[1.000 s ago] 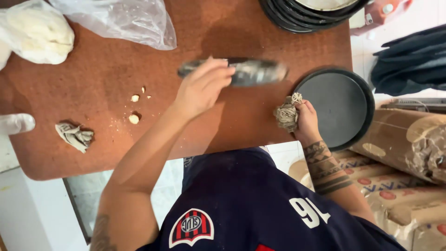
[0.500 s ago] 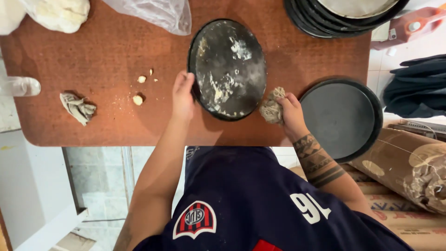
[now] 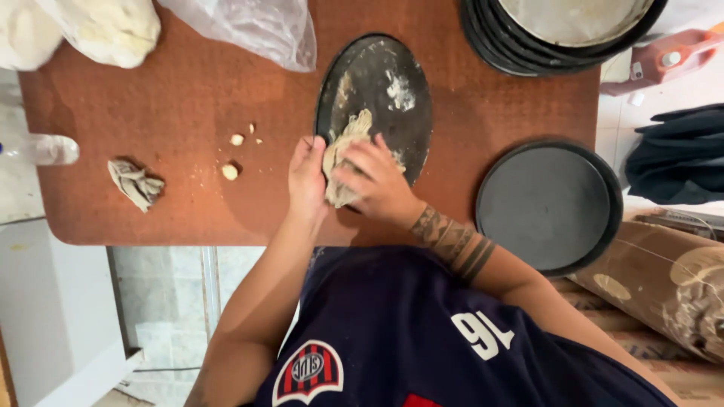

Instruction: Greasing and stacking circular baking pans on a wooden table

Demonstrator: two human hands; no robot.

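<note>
A round black pan (image 3: pixel 385 90), smeared with pale dough residue, stands tilted on the brown table (image 3: pixel 173 98). My left hand (image 3: pixel 305 177) grips the pan's near left edge. My right hand (image 3: pixel 373 181) presses a crumpled greyish rag (image 3: pixel 343 154) against the pan's inner face. The fingers of that hand cover the rag's lower part.
A second crumpled rag (image 3: pixel 136 183) and small dough bits (image 3: pixel 230 172) lie at the left. Dough lumps (image 3: pixel 105 26) and a clear plastic bag (image 3: pixel 249 26) sit at the far edge. A clean black pan (image 3: pixel 547 207) lies to the right, stacked pans (image 3: pixel 550 38) beyond it.
The pan went from edge-on to tilted with its soiled face showing. My right hand carried the rag from the pan's right side onto its face.
</note>
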